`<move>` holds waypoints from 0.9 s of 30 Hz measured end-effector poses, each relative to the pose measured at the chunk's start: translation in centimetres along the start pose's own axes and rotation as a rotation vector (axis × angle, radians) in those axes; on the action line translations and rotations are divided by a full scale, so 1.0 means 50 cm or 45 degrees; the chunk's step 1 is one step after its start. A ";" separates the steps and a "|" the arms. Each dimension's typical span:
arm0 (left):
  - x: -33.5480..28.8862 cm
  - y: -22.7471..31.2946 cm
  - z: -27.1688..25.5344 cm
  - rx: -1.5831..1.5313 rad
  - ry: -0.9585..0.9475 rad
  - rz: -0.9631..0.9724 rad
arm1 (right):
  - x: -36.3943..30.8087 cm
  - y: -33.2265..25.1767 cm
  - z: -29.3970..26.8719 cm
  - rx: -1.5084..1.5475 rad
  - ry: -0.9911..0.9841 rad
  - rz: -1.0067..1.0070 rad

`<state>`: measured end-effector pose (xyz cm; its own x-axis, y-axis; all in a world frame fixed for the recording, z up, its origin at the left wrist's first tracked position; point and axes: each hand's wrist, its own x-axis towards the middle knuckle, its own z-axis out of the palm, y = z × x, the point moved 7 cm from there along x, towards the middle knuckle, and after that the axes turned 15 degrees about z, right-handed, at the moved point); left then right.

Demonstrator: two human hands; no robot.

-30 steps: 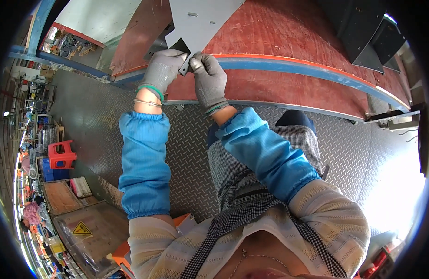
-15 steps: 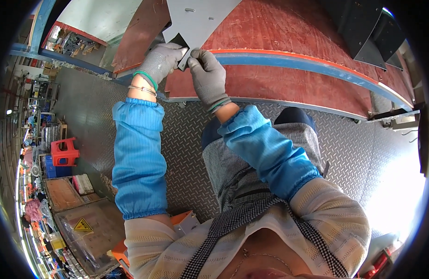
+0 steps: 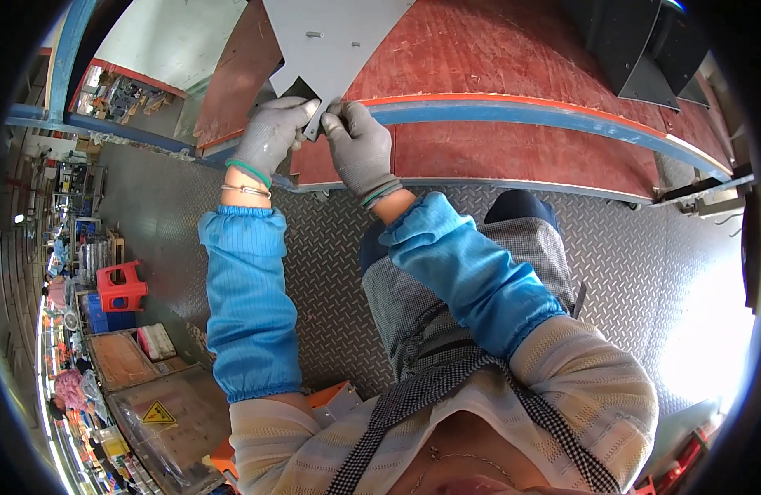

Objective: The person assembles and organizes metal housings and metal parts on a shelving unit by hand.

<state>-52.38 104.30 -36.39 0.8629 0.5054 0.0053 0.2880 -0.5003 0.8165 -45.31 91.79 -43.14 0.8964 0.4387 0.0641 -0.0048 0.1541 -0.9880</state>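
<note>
Panel (image 3: 331, 62): I should steady its tab (image 3: 314, 127).
Left hand (image 3: 273, 134): fingers clamped on tab.
Right hand (image 3: 361, 150): fingers' grip, I cannot tell.

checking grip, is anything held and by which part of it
The grey sheet: left hand pinches its near corner; whether the right hand grips it is unclear.
</note>
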 end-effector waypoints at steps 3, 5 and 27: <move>-0.019 0.014 0.002 -0.057 0.018 0.017 | -0.002 -0.003 0.003 -0.098 -0.004 -0.001; -0.024 0.010 -0.007 -0.098 0.035 0.022 | -0.004 -0.013 -0.002 -0.127 0.034 -0.079; -0.064 0.012 0.021 -0.042 0.114 0.257 | -0.009 -0.024 -0.004 -0.218 0.039 -0.164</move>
<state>-54.55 101.65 -36.51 0.8608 0.4587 0.2204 0.0983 -0.5749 0.8123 -45.59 91.23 -42.02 0.8979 0.3972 0.1896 0.1837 0.0532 -0.9815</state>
